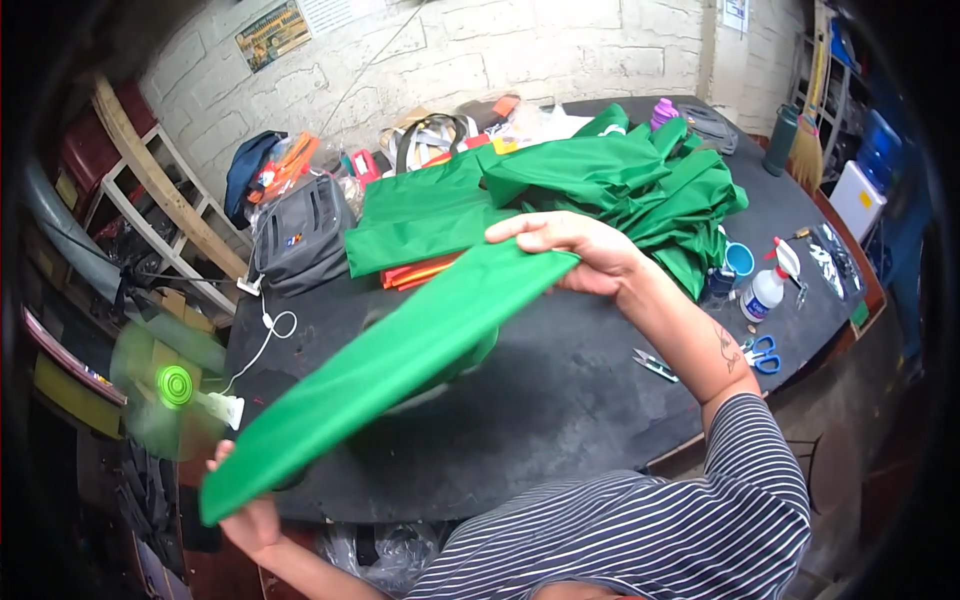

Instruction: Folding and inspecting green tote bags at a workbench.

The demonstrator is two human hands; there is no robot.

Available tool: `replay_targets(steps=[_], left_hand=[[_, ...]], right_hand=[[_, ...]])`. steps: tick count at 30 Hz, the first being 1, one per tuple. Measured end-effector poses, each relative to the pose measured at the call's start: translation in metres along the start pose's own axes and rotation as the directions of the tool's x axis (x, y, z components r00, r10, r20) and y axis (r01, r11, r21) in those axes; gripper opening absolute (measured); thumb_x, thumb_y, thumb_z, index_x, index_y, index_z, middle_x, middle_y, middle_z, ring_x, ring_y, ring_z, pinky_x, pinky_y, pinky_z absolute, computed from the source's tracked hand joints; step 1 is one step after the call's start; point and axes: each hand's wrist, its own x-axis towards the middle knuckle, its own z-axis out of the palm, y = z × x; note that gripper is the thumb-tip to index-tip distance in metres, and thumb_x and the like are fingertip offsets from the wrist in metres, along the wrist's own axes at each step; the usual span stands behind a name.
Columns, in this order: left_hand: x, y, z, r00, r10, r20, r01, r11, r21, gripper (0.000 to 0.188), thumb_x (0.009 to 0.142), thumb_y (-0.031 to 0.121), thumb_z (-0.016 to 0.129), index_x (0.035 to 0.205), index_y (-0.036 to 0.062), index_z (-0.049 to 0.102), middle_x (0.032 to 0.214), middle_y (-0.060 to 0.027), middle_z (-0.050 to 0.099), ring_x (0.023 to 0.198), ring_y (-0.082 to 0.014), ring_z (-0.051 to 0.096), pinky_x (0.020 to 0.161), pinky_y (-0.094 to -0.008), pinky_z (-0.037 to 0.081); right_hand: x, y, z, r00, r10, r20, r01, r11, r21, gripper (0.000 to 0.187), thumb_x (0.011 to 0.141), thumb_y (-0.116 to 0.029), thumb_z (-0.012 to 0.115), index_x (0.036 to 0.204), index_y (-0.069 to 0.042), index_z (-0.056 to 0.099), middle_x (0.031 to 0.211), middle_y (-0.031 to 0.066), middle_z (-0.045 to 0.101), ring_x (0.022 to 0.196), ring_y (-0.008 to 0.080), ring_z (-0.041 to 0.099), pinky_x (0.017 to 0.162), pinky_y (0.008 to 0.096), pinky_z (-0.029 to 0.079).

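A long green cloth (390, 360) hangs in the air over the near-left part of the tabletop (560, 420), stretched slantwise between the person's two hands. The right hand (590, 252) is clamped on its far right end, thumb and fingers together. The left hand (252, 522) is at the near left end, its fingertips showing past the edge; the cloth covers the rest of the grip, so I cannot tell how tightly it closes.

The work looks partway through: this piece is up and drawn out lengthwise but not laid down. Toward the far side, flat green fabric (420, 205) rests over orange material (420, 272), seemingly the portion already put in order. To its right, a large rumpled green heap (640, 180) appears to be what is left, though how many pieces it contains is unclear.

Snips (655, 365) and blue-handled scissors (763, 355) lie unheld at the right. Something partly hidden shows behind the raised cloth, too obscured to identify.
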Motion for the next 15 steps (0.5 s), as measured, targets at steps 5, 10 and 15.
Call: replay_targets(steps=[5,10,15], left_hand=[[0.123,0.022,0.022,0.903,-0.192,-0.384,0.111,0.968,-0.223,0.047,0.092,0.041,0.052,0.126,0.0082,0.054,0.134,-0.0149,0.048,0.126,-0.0338,0.04,0.11,-0.0621,0.021],[0.335,0.022,0.004,0.98,-0.172,-0.097,0.16,0.98,-0.116,0.051,0.092,0.048,0.047,0.109,0.0026,0.064,0.115,-0.0202,0.062,0.109,-0.0414,0.054,0.104,-0.0578,0.033],[0.427,0.026,0.052,0.745,0.246,0.62,-0.116,0.963,-0.242,0.051,0.099,0.035,0.036,0.121,-0.009,0.05,0.12,-0.0203,0.057,0.111,-0.0324,0.056,0.105,-0.0449,0.037]], right_hand=[[0.073,-0.025,-0.015,0.998,0.057,-0.008,-0.057,0.996,-0.069,0.034,0.083,-0.022,0.065,0.115,-0.01,0.062,0.117,0.0074,0.058,0.116,0.0253,0.051,0.098,0.0534,0.034],[0.181,-0.109,-0.064,0.98,-0.144,-0.139,0.106,0.962,-0.253,0.048,0.075,-0.01,0.055,0.123,-0.009,0.059,0.112,0.0059,0.062,0.103,0.0251,0.058,0.089,0.0463,0.047],[0.183,-0.193,-0.028,0.602,-0.79,0.119,0.764,0.526,-0.375,0.035,0.085,-0.001,0.056,0.12,-0.003,0.06,0.105,0.0095,0.063,0.088,0.0154,0.063,0.078,0.0236,0.054]])
